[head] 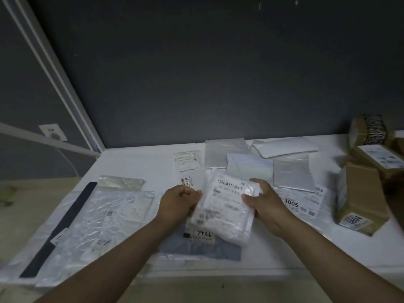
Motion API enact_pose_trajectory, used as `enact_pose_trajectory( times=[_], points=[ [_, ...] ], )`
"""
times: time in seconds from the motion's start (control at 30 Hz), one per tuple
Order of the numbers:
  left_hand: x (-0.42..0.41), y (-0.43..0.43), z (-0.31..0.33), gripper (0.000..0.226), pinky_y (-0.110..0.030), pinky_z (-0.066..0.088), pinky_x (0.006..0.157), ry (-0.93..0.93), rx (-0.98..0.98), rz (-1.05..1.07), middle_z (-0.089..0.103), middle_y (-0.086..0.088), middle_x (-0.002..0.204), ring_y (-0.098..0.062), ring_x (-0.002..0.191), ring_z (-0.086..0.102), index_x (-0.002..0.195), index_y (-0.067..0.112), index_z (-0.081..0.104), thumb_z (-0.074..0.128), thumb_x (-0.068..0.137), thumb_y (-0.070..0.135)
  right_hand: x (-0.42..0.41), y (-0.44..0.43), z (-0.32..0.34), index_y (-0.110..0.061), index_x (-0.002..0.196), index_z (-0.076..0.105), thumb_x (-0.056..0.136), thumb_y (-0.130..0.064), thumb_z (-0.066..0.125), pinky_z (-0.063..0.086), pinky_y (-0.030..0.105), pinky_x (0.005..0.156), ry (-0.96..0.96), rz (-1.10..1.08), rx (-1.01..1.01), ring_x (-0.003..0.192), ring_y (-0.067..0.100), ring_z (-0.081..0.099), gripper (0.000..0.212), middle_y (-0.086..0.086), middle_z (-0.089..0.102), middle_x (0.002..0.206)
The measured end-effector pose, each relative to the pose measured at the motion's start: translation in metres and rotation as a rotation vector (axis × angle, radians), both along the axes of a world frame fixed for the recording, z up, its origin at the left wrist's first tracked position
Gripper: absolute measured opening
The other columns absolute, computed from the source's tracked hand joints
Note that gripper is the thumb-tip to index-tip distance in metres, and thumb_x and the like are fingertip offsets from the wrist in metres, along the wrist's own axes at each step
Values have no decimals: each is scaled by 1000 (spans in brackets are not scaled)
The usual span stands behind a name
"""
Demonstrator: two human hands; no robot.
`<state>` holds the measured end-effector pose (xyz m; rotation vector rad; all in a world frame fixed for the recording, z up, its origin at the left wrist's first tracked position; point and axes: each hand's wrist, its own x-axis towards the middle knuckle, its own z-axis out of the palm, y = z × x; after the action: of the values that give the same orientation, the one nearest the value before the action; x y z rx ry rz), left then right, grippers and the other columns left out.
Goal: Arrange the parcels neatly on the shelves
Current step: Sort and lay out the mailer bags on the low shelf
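My left hand (pixel 178 203) and right hand (pixel 265 203) pinch a soft white poly mailer (pixel 225 204) by its edges, fingers closed on crinkly plastic, barcode label up, above a grey bag marked 7936 (pixel 204 234). Beyond, on the white shelf (pixel 142 162), lie flat silver envelopes (pixel 290 174); taped cardboard boxes (pixel 360 204) sit right.

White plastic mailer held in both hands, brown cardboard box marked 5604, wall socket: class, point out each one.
White plastic mailer (pixel 227 206), head view, middle of its label face.
Brown cardboard box marked 5604 (pixel 360 193), head view, its top face.
Wall socket (pixel 53 132), head view, centre of its plate.
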<state>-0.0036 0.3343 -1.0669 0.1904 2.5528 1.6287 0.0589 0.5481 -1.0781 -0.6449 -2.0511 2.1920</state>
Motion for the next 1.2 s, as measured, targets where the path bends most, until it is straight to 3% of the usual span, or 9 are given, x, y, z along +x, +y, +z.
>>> enact_pose_trajectory(
  times=[0.1,0.2,0.3,0.43,0.63,0.73,0.9,1.03,1.2],
  points=[
    [-12,-10,-5,18,-6,36,58,167,-357,-23,65,15,68,3,67,57,67,25,65,66,83,17,4,6,-9,-37,136,41,89,-9,64,53,22,82,-2,124,383,102,11,60,60,-8,52,131],
    [-27,-18,-11,20,-10,37,60,220,-463,9,64,15,76,-3,75,60,72,30,61,62,85,16,0,4,-16,-31,145,36,91,-11,64,39,0,68,25,198,669,101,2,52,63,-13,49,125],
    [-50,-17,-21,8,-23,44,65,248,-572,23,69,3,92,-13,83,61,89,22,68,63,87,28,-10,2,-27,-29,141,44,90,-19,64,39,18,90,-11,255,917,118,16,50,55,1,52,126],
    [-88,-5,-38,45,-34,50,83,155,-695,1,65,-10,111,-28,99,61,113,17,64,66,82,50,-23,4,-28,-31,120,64,89,-35,57,31,33,105,32,250,1270,129,24,38,33,3,45,140],
    [-118,14,-50,96,-37,42,98,15,-865,-33,48,-15,130,-33,117,51,144,24,32,73,67,65,-50,7,-46,-38,143,35,82,-80,17,16,45,117,-90,459,1344,145,24,18,76,3,24,158],
    [-124,15,-47,105,-36,38,105,-70,-661,-8,42,-15,139,-32,127,44,149,22,26,84,65,48,-51,8,-50,-41,149,21,83,-79,18,-1,46,118,-148,550,1325,149,25,1,77,3,7,162],
    [-125,16,-41,105,-33,38,103,-1,-415,43,51,-6,141,-28,127,49,150,15,22,87,68,24,-47,8,-48,-40,149,23,74,-84,13,-1,46,118,-127,566,1324,149,23,2,88,2,8,162],
    [-121,13,-21,63,-33,44,92,130,-220,247,66,-7,114,-29,110,61,135,16,49,78,79,22,-49,4,-44,-35,143,37,76,-79,19,15,42,115,-51,500,1326,141,19,22,82,-1,33,153],
    [-106,-2,19,10,-30,47,71,243,30,282,70,6,85,-18,83,65,90,17,70,72,83,23,-45,-15,-1,-29,149,30,92,-47,56,14,19,110,174,284,970,142,8,22,66,-9,27,156]
  ],
)
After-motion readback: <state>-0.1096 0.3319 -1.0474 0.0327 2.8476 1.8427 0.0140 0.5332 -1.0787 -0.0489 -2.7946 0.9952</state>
